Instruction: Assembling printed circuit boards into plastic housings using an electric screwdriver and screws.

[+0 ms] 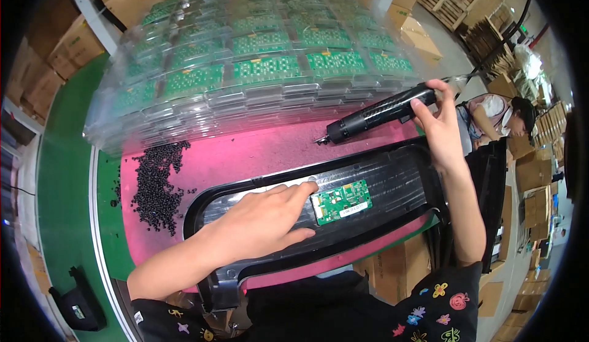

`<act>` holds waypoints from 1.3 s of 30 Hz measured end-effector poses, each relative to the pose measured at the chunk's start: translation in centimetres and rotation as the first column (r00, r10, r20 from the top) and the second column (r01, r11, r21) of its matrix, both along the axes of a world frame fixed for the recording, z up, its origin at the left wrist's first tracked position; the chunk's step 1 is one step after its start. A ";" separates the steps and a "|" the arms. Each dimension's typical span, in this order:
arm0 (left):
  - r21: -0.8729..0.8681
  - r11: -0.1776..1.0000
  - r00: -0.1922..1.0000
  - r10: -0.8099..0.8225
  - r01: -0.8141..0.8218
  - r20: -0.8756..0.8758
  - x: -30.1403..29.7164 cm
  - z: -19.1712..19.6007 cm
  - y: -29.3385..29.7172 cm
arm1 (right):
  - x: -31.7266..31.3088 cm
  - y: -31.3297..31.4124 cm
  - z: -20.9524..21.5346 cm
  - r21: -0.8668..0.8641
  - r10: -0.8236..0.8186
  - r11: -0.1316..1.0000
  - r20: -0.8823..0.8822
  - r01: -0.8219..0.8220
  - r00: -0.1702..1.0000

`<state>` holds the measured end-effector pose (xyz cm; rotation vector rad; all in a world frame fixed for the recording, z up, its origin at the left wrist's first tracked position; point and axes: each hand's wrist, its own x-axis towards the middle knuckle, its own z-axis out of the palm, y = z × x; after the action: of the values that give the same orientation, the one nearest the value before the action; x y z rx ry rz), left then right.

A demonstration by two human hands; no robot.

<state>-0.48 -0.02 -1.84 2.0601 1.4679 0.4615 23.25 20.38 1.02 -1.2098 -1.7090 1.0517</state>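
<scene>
My right hand (443, 124) is wrapped round the rear end of a black electric screwdriver (374, 116). The screwdriver slants down to the left, its bit over the pink mat (245, 149) with a few tiny dark pieces by the tip. A long black plastic housing (396, 185) lies hollow side up in front of me. In it sits a green circuit board (342, 203) with a white connector on its left end. My left hand (267, 219) reaches over the housing, index finger and thumb apart beside that connector. I cannot tell whether the fingers touch the board.
Small black screws (156, 185) lie heaped at the mat's left. Behind the mat, stacked clear plastic trays (264, 90) hold many green boards. More black housings (491, 188) stand at the right. A person (497, 118) sits beyond my right arm, near cardboard boxes (534, 173).
</scene>
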 end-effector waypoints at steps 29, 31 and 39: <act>0.508 0.838 0.878 -0.079 -0.198 0.472 0.4 0.7 -0.4 | -5.4 -10.8 4.8 0.363 0.675 0.611 -0.703 -0.704 0.223; 0.555 0.811 0.914 -0.068 -0.182 0.400 0.4 1.2 -0.5 | -5.2 -10.9 4.8 0.364 0.674 0.614 -0.703 -0.700 0.226; 0.579 0.785 0.887 -0.087 -0.219 0.453 0.1 1.3 -0.4 | -4.9 -11.4 4.6 0.368 0.650 0.662 -0.716 -0.653 0.255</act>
<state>-0.38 -0.42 -0.56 2.1364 1.1829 1.5309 18.37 9.00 5.62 0.2113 -1.3712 1.7465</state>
